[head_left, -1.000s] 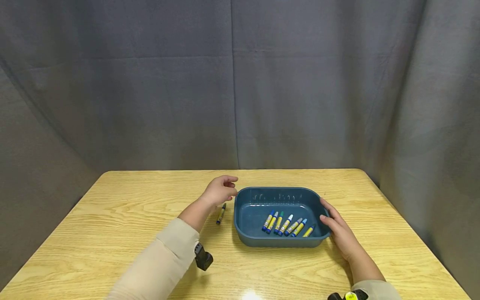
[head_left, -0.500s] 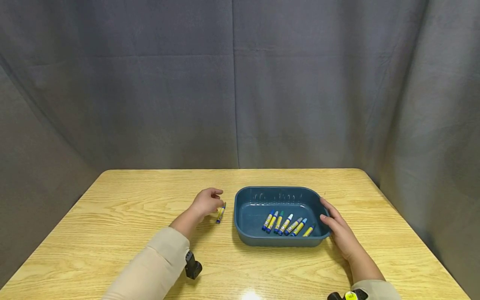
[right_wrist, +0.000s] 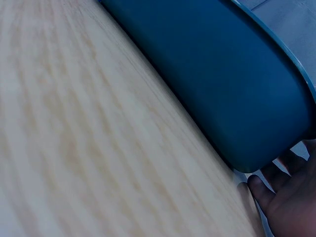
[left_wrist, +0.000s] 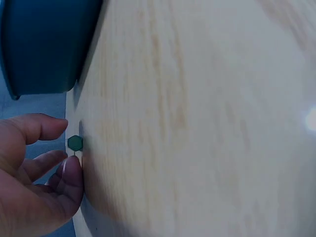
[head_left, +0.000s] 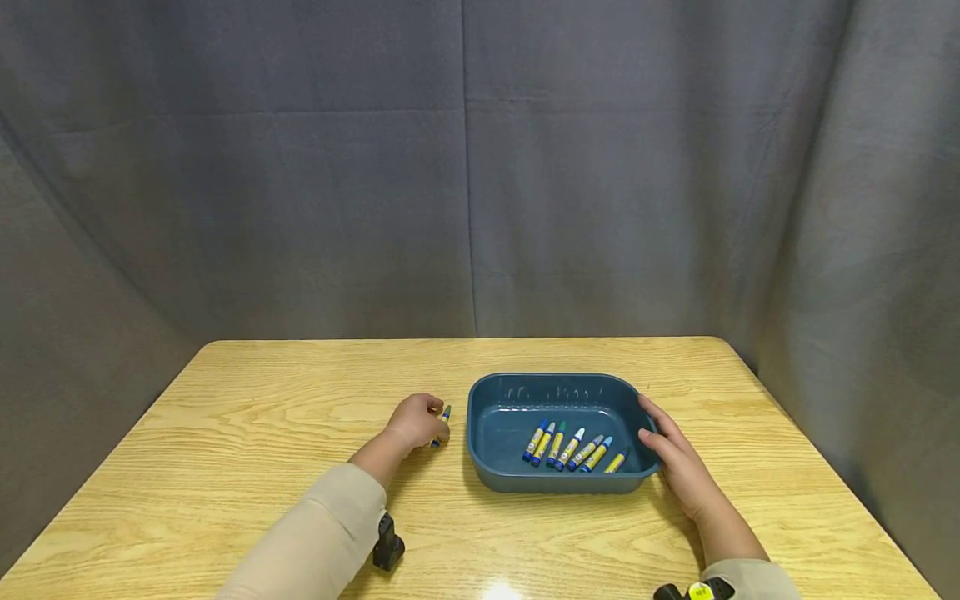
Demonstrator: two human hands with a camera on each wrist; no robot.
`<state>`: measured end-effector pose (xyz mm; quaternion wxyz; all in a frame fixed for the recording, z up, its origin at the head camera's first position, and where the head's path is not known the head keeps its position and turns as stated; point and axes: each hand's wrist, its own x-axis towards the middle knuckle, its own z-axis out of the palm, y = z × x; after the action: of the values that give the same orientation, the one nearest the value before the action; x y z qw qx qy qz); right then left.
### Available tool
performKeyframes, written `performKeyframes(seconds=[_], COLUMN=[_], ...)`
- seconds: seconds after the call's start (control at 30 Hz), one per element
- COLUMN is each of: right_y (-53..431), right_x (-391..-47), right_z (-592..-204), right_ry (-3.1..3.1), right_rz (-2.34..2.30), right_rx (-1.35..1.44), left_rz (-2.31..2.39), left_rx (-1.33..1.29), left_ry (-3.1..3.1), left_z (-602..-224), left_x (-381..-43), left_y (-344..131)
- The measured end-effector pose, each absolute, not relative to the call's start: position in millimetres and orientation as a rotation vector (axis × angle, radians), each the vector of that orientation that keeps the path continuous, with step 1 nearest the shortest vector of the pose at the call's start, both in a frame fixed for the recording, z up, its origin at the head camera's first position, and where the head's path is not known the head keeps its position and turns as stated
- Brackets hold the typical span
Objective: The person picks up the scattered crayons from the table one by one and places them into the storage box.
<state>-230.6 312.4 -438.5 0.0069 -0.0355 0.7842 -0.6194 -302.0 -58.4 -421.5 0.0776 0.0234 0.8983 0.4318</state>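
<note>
A crayon with a yellow wrapper and green end lies on the table left of the bin. My left hand is over it, hiding part of its length. In the left wrist view, the crayon's green hexagonal end sits between the thumb and fingers of that hand, and a gap shows on the thumb's side. My right hand grips the right end of a dark blue plastic bin, thumb over the rim. Several yellow-wrapped crayons lie side by side in the bin.
The wooden table carries everything. A grey curtain hangs behind it and at both sides. A black wrist camera hangs below the left sleeve.
My left hand has moved left and toward me, from beside the bin's left rim down to the loose crayon. My right hand and the bin have stayed in place.
</note>
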Motion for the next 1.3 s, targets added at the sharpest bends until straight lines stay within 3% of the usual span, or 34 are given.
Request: performKeyframes(seconds=[0.33, 0.63, 0.97, 1.3], right_y=[313, 312, 313, 311], right_x=[-231, -231, -230, -228], right_z=[-439, -439, -438, -437], right_ry=[2.457, 2.452, 2.447, 2.443], right_rz=[-1.923, -1.935, -1.954, -1.948], right_rx=[-0.101, -0.104, -0.106, -0.1], left_rz=[1.117, 1.258, 1.551, 1.509], left_rx=[0.112, 0.124, 0.189, 0.324], left_ry=[2.786, 2.719, 2.615, 2.599], left_z=[-421, -419, -383, -362], left_x=[-302, -301, -301, -296], left_y=[-54, -53, -35, 2])
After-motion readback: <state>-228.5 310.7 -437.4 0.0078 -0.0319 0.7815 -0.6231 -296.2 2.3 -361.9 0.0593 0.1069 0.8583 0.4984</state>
